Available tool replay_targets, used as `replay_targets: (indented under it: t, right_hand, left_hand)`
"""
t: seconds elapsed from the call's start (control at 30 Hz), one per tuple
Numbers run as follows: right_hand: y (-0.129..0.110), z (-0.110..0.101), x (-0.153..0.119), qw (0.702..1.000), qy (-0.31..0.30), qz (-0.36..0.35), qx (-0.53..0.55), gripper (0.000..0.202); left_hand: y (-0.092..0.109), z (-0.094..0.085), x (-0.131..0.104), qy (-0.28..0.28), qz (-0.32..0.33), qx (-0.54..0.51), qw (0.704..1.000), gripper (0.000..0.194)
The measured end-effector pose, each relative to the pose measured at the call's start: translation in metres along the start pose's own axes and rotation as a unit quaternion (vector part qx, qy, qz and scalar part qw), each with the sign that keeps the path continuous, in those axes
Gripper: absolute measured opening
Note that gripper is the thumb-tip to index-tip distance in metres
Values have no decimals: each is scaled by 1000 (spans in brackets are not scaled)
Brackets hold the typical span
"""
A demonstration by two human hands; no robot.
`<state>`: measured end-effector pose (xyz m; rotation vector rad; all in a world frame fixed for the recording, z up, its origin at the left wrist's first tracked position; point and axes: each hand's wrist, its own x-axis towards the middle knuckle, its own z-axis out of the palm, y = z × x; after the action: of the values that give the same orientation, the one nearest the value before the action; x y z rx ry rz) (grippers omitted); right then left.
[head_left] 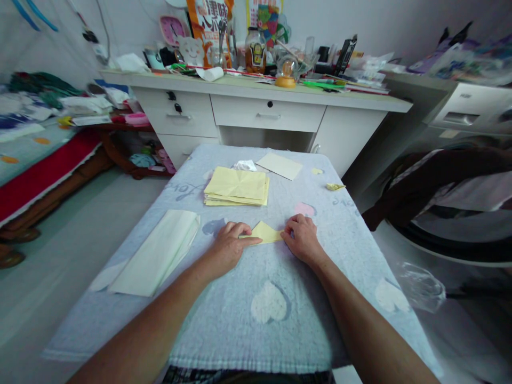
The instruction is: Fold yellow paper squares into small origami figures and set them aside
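Observation:
A small folded piece of yellow paper [265,232] lies on the cloth-covered table [224,325], with a peak pointing away from me. At its left end my left hand [231,245] holds it, thumb along the near edge and fingers curled above. My right hand [301,238] pinches the paper's right end between thumb and fingers. Beyond my hands sits a stack of yellow paper sheets [237,185], creased on top. Pale green folded sheets [160,253] lie to the left of my left hand.
Toward the table's far edge are a cream card [280,166], crumpled white plastic [245,166] and a small folded yellow piece [335,186]. Behind stands a cluttered desk [240,85]. A washing machine [472,114] is at the right, a bed [44,154] at the left.

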<state>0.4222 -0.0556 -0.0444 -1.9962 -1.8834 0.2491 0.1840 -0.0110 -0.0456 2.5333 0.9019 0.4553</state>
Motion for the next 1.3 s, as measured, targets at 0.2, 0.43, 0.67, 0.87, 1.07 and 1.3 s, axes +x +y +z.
replay_targets:
  t: [0.2, 0.43, 0.67, 0.87, 1.07, 1.3]
  right_hand:
    - [-18, -6, -9, 996, 71, -44, -20, 21]
    - [-45, -1, -12, 984, -47, -172, -1, 14]
    - [-47, 9, -8, 991, -36, -125, -14, 9]
    - [-52, 9, -6, 994, -38, -96, -40, 13]
    - [-54, 11, -6, 995, -35, -82, -47, 18]
    - [-58, 10, -8, 996, -25, -63, -56, 27]
  left_hand:
    - [-3, 3, -1, -3, 11, 38, 999, 47]
    - [3, -2, 0, -11, 8, 33, 999, 59]
    - [-4, -7, -5, -4, -54, 28, 998, 54]
    - [-6, -13, -6, 12, -71, 3, 997, 45]
    - [5, -1, 3, 89, -123, 61, 987, 35]
    - [8, 5, 3, 71, -139, 94, 983, 45]
